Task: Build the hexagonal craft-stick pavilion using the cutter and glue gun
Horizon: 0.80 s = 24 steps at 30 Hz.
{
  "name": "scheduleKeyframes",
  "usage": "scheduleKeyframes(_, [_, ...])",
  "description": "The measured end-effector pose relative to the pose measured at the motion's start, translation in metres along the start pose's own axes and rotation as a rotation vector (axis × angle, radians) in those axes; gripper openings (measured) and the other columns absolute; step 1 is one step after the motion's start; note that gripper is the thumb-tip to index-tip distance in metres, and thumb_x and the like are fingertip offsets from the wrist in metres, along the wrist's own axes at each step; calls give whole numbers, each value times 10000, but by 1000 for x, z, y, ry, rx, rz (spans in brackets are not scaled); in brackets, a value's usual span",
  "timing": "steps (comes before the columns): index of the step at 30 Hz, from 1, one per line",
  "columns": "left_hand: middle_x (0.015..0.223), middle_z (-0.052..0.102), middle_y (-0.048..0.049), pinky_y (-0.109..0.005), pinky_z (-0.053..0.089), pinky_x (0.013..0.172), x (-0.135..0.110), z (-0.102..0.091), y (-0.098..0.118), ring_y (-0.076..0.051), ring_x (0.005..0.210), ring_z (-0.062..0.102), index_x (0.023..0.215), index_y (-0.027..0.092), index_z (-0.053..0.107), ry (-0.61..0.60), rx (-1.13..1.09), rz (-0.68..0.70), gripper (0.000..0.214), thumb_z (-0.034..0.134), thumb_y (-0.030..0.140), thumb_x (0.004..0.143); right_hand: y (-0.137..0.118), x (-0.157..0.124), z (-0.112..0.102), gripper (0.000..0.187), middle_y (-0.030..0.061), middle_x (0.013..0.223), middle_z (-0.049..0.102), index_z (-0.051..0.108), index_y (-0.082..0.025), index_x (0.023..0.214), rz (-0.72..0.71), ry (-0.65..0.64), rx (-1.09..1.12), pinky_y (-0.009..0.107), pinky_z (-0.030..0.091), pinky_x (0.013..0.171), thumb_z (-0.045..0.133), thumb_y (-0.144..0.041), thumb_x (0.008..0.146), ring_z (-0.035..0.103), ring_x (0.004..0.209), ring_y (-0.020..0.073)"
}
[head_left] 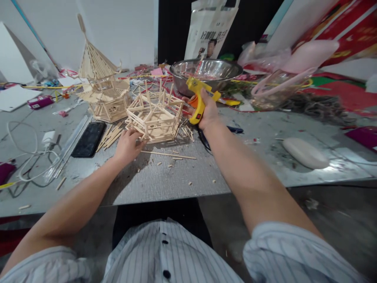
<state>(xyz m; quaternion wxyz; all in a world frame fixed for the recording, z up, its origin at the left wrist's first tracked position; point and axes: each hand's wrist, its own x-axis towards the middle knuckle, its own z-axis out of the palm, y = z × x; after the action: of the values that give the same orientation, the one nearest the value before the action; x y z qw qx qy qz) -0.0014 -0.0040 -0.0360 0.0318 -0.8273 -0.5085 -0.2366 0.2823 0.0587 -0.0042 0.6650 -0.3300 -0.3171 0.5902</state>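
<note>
My right hand (207, 113) is closed around a yellow hot glue gun (198, 99), its nozzle pointing left toward an open frame of wooden sticks (153, 114) on the grey table (176, 177). My left hand (128, 144) rests at the frame's near left corner, fingers curled against its lower sticks. A taller stick-built pagoda with a pointed roof (100, 84) stands just left of the frame. Loose sticks (111, 135) lie between them, and one long stick (167, 154) lies in front of the frame.
A black phone (89, 138) lies left of my left hand, with white cables and a charger (48, 138) further left. A steel bowl (206, 72) stands behind the glue gun. A white oval object (305, 152) lies at the right. Bags and clutter line the back.
</note>
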Motion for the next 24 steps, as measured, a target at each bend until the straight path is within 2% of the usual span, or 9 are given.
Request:
scheduleKeyframes(7, [1136,658,-129,-447,474,1000,1,3,-15,-283,1125,592,1047,167,701,34,-88,4,297,581,376,873,-6,-16,0,604,46,906,704,522,-197,692,12,25,-4,469,482,956,769,-720,516,582,1157,269])
scheduleKeyframes(11, [1155,641,-144,-425,486,1003,3,2,-26,-268,1128,603,1048,147,700,43,-124,-12,292,569,339,870,-9,-31,0,605,55,980,702,513,-193,666,-4,-6,-17,469,491,939,802,-691,479,576,1181,291])
scheduleKeyframes(18, [1220,613,-128,-410,473,1034,5,-10,-25,-257,1148,599,1061,157,694,58,-121,-167,251,572,240,858,-12,-61,11,655,53,943,709,504,-222,608,20,-25,-21,540,471,971,872,-630,251,596,1157,342])
scheduleKeyframes(20, [1225,609,-133,-405,478,1022,5,-13,-23,-263,1137,604,1079,150,691,48,-105,-226,264,568,227,858,-11,-66,11,644,56,953,712,510,-228,601,27,-34,-24,562,473,967,873,-625,248,594,1161,349])
scheduleKeyframes(24, [1205,619,-134,-408,495,984,5,-14,-24,-270,1087,623,1110,154,680,28,-92,-311,292,565,257,863,-3,-69,4,574,68,967,714,556,-227,614,7,-76,-33,573,482,959,859,-643,360,589,1177,341])
